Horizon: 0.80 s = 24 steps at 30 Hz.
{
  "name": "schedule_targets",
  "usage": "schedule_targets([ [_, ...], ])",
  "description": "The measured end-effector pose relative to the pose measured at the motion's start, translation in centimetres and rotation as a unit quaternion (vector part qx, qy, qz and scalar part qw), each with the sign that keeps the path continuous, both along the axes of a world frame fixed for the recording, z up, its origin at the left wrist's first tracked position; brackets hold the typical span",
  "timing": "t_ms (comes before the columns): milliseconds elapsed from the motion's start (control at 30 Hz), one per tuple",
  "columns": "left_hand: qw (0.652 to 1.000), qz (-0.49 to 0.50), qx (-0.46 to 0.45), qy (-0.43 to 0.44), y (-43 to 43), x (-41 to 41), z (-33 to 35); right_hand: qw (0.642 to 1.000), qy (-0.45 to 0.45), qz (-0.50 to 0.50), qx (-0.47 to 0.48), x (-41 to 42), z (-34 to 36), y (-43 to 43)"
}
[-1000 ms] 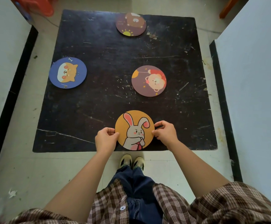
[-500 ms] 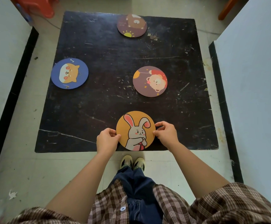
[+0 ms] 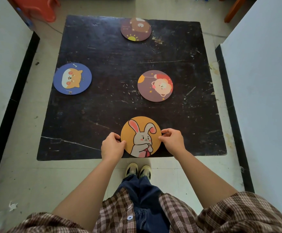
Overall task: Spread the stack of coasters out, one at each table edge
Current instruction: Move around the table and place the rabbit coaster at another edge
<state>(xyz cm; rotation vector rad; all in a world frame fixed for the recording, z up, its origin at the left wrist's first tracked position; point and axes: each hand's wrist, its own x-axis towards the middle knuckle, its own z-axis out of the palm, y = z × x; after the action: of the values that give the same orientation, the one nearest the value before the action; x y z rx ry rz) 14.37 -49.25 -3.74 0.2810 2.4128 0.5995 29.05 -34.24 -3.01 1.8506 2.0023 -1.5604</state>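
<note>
Both hands (image 3: 141, 144) forward (fingers curled)

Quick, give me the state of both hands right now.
Left hand: closed, pinching the left edge of the rabbit coaster.
Right hand: closed, pinching the coaster's right edge.

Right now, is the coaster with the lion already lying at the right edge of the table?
No, the lion coaster lies well inside the table, with a wide dark strip between it and the right edge.
</note>
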Motion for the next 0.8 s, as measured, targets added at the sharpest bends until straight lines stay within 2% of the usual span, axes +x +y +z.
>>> schedule_targets([
  [233, 1.000, -0.021, -0.018, 0.001, 0.2, -0.4, 0.0, 1.000, -0.010, 0.027, 0.014, 0.0, 0.2, 0.1],
  [467, 0.995, -0.078, -0.021, 0.061, 1.9, -0.6, 0.7, 0.996, -0.039, 0.073, 0.039, 0.3, 1.1, 0.6],
  [600, 0.986, -0.137, -0.002, 0.099, 4.5, 0.6, 1.5, 0.993, -0.053, 0.088, 0.052, 1.1, 2.0, 1.6],
  [800, 0.974, -0.203, 0.040, 0.092, 9.0, 4.3, 2.4, 0.988, -0.068, 0.103, 0.089, 3.5, 2.5, 4.5],
])
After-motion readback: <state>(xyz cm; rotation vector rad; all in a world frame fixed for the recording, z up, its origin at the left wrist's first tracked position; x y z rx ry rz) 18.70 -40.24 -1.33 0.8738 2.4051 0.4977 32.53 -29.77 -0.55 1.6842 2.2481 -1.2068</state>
